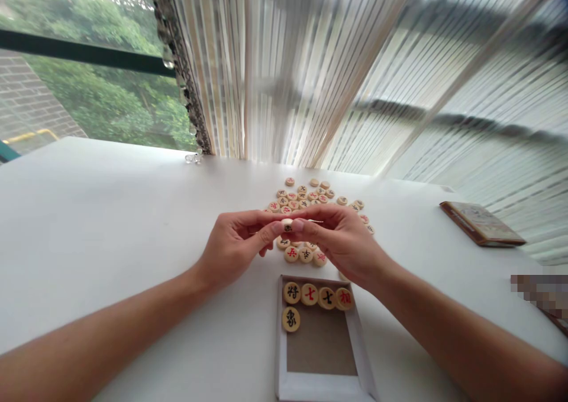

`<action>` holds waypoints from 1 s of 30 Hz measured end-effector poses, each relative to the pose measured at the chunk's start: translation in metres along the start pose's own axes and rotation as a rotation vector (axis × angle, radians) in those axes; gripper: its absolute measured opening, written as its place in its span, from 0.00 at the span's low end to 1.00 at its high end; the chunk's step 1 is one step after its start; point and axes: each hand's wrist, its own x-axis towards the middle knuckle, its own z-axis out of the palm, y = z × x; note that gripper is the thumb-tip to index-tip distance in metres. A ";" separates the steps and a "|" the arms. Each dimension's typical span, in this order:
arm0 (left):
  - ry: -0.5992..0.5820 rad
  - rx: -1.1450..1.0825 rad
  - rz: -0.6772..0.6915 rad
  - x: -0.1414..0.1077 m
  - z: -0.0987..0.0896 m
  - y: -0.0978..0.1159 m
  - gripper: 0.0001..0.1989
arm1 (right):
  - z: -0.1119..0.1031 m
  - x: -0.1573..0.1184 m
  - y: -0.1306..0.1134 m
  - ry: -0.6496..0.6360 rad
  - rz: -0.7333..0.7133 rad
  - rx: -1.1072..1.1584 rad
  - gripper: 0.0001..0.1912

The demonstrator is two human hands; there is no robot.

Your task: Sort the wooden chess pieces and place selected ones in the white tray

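Observation:
Between the fingertips of both hands is a round wooden Chinese chess piece [288, 227] with a black character, tilted up above the table. My left hand [239, 234] pinches it from the left with thumb and fingers. From the right, my right hand [339, 233] grips the same piece. Just below them lies a shallow open box [322, 384]. Along its far wall sits a row of pieces, black and red, ending in a red piece [344, 299]. A single black-marked piece [291, 319] begins a second row at the left wall.
Many loose chess pieces [305, 255] lie spread on the white table [133, 224] under and beyond the hands. A brown flat box [483, 223] rests at the right. A string curtain [293, 71] hangs along the far edge, with small clear ornaments [193, 158] on the table.

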 end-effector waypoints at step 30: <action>-0.029 -0.057 -0.026 -0.004 0.003 -0.004 0.18 | -0.001 -0.002 0.000 0.030 0.002 -0.077 0.18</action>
